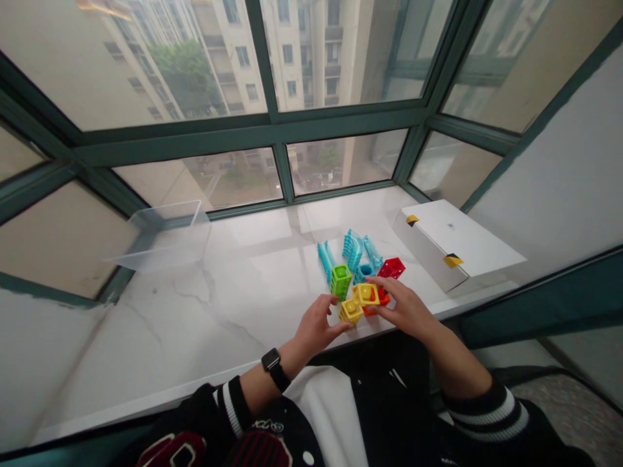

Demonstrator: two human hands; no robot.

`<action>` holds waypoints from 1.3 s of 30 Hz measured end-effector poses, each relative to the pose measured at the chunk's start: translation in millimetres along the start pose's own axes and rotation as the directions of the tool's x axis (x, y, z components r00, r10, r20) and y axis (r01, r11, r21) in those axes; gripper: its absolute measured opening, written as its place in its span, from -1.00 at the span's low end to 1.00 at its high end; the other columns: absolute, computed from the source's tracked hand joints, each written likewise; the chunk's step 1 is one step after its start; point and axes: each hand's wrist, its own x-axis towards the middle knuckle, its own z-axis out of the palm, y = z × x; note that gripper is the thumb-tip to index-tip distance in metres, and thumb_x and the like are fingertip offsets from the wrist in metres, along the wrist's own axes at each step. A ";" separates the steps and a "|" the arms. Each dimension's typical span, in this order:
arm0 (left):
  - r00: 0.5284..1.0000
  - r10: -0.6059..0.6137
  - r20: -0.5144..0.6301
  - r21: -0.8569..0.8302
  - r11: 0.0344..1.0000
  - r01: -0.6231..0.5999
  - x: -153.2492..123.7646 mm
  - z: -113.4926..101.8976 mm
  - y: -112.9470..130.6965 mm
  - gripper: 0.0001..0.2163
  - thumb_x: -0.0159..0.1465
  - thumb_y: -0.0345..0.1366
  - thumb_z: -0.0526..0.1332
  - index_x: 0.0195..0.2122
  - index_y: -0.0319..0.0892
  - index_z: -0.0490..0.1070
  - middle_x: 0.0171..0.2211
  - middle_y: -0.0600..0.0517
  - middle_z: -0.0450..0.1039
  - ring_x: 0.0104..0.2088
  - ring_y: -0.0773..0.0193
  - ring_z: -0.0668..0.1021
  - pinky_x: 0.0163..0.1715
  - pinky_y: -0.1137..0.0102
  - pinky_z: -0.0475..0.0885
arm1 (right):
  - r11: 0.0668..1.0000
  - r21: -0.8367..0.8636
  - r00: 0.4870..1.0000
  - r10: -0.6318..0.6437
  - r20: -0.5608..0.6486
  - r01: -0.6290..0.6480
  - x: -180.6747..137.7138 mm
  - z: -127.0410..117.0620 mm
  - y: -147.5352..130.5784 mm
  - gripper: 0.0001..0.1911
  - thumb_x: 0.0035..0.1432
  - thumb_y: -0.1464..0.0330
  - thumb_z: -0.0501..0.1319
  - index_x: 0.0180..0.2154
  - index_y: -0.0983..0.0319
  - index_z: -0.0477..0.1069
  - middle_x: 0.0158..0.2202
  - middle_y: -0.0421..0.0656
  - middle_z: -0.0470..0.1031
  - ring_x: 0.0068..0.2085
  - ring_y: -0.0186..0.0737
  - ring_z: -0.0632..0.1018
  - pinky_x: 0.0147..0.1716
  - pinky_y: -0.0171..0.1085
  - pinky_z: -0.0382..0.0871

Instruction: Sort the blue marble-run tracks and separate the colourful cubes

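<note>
My right hand [406, 310] grips a yellow toy track block [366, 294] between thumb and fingers, raised a little over the other pieces. Just left and below it is a second yellow block [350, 312]. My left hand [317, 324] is beside this second block, thumb at its lower edge and curled fingers apart from it near the green block [341, 280]. Red pieces [384, 297] are partly hidden behind my right hand. A further red block [392, 268] and a blue block [363, 272] lie just beyond.
Translucent blue track pieces [353, 250] lie behind the blocks on the white marble sill [233, 305]. A clear plastic bin [165, 243] stands at the left. To the right is a white box [460, 237] with yellow-black tabs. Green-framed windows [277, 120] border the back.
</note>
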 end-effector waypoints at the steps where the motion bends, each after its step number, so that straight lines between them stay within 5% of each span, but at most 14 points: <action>1: 1.000 -0.001 0.015 0.014 1.000 0.001 -0.4 4.5 -3.3 -0.43 0.12 -0.03 0.51 0.10 -0.06 0.40 -0.03 -0.03 0.51 -0.22 0.17 0.56 -0.23 0.25 0.53 | 1.000 0.001 1.000 0.007 -0.005 -0.007 -0.9 -0.1 1.4 -0.44 0.23 0.31 0.35 0.25 0.09 0.38 0.11 -0.03 0.58 0.10 0.04 0.59 0.14 0.04 0.49; 9: 0.995 -0.042 0.090 0.039 0.999 0.038 3.2 27.5 -15.4 -0.54 0.22 -0.12 0.44 0.10 -0.10 0.43 -0.03 -0.07 0.57 -0.09 0.07 0.60 -0.07 0.17 0.53 | 1.000 0.012 1.000 0.009 -0.001 -0.009 -2.4 0.4 8.5 -0.50 0.20 0.34 0.37 0.18 0.09 0.44 0.11 -0.06 0.58 0.12 0.02 0.57 0.17 0.03 0.46; 39: 0.997 -0.008 0.078 0.055 0.998 0.003 12.7 26.6 -18.2 -0.67 0.20 -0.23 0.41 -0.02 -0.12 0.48 -0.11 -0.05 0.60 -0.13 0.08 0.61 -0.08 0.21 0.51 | 0.997 -0.071 0.984 -0.021 0.175 0.034 14.6 16.8 7.4 -0.47 0.11 0.40 0.42 0.14 0.15 0.50 0.01 -0.05 0.63 0.03 0.03 0.57 0.08 0.03 0.45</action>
